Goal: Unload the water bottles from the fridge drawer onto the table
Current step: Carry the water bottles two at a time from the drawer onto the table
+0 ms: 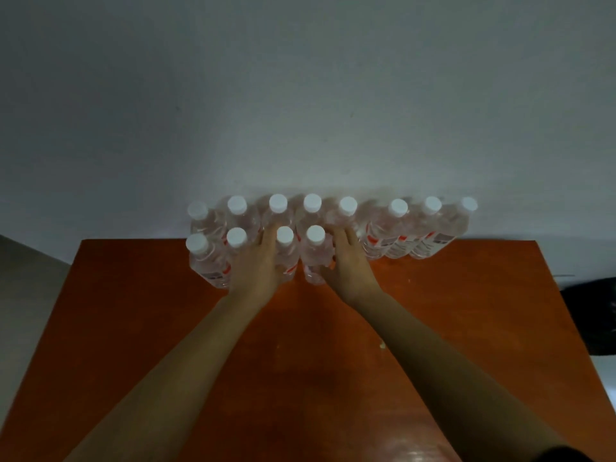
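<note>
12 water bottles [396, 235] upright at the upper middle of the frame, on the far edge of the orange table [433, 328], tight against the grey wall [300, 95]. 8 in the back row, 4 in a front row toward the left. Curled round the body of the 3rd front bottle [289, 258], the left hand [258, 261]; curled round the 4th front bottle [315, 258], the right hand [346, 265]. Both gripped bottles upright, side by side and apparently touching, seemingly set down on the wood.

Probably full, so fairly heavy for the size. Thin clear plastic, likely to dent under a hard squeeze. Possibly cold and damp from the fridge, hence slippery, though no droplets discernible. Best taken round the mid body near the red-and-white labels [378, 242], or just under the white caps [312, 201] when lifting from a tight pack. Tall and narrow, packed close: easy to knock 1 into the next.

No fridge drawer anywhere in view. Fingertips of both hands hidden behind the bottles. Lower parts of the left back-row bottles covered by the front row. Label print too blurred to read. At the right edge of the frame, a dark object [593, 315], cut off and not identifiable. Dim light and soft focus throughout.
</note>
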{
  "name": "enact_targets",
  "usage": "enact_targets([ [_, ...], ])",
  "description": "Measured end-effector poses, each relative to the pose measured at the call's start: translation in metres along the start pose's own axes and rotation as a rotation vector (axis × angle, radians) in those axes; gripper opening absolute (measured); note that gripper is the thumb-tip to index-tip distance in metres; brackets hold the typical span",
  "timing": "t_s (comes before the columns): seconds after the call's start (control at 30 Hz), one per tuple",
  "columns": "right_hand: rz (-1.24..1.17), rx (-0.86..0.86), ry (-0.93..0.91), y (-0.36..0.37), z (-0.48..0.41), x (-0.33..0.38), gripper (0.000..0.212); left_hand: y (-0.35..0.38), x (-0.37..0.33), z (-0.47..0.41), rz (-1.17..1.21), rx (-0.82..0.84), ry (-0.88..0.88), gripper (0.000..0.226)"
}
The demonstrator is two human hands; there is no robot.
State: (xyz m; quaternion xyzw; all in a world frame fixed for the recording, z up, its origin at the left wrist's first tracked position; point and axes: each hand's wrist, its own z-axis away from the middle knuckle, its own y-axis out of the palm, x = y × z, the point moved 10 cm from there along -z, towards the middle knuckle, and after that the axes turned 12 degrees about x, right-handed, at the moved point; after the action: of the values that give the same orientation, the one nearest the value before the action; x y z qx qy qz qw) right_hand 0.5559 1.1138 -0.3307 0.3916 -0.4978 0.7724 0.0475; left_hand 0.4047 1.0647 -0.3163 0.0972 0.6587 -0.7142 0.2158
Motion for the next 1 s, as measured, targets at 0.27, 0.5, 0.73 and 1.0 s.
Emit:
enact_targets([
  [0.27,-0.034,0.076,-0.021,-0.011,0.023,-0.002,0.087,-0.012,-0.009,0.014,0.101,-0.001,0.016,0.069],
  [0.5,0.140,-0.243,-0.144,-0.119,0.096,0.012,0.058,-0.077,-0.084,0.058,-0.113,-0.128,0.037,0.058],
  [0.73,0.532,-0.594,-0.014,-0.245,0.234,-0.014,0.066,-0.117,-0.250,0.101,-0.391,-0.348,0.194,0.071],
  [1.0,0.662,-0.791,0.360,-0.330,0.450,-0.124,0.080,-0.047,-0.476,0.161,-0.299,-0.374,0.558,0.079],
])
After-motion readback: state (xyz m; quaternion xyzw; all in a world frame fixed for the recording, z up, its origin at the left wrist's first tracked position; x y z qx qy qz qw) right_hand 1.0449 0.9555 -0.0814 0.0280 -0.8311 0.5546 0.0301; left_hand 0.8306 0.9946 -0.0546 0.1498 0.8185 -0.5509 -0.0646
